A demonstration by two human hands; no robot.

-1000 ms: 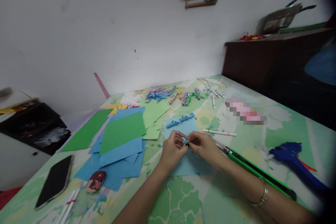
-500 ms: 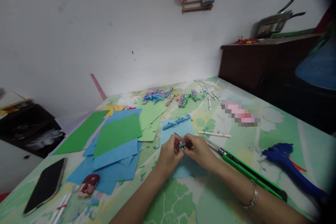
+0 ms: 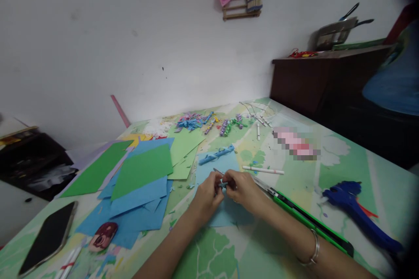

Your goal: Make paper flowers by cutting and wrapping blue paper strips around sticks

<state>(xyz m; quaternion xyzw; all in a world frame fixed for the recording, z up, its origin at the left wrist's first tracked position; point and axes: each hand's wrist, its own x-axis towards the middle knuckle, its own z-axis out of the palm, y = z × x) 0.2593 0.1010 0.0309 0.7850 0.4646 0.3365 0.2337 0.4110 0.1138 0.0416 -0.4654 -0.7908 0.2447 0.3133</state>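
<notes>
Over a light blue sheet (image 3: pixel 237 214), my left hand (image 3: pixel 207 194) and my right hand (image 3: pixel 244 188) meet with fingers pinched. Between them is a small grey-blue paper piece (image 3: pixel 223 184), held by both hands and partly hidden by the fingers. A thin metallic tip (image 3: pixel 217 171) sticks out above the fingertips; the rest of it is hidden. Just beyond the hands, a blue rolled paper stick (image 3: pixel 216 155) rests on the sheet. A white stick (image 3: pixel 263 170) lies to the right of it.
Green sheets (image 3: pixel 142 170) and blue sheets lie left, near a phone (image 3: pixel 49 237) and a dark red case (image 3: pixel 103 236). A green cutter (image 3: pixel 310 220) passes beneath my right forearm. Farther right is a blue glue gun (image 3: pixel 360 211). Curled paper pieces (image 3: pixel 191 123) lie at the back.
The view has shifted slightly, moving the table items a little left and down. The small piece between my fingers has turned slightly, and both hands still hold it.
</notes>
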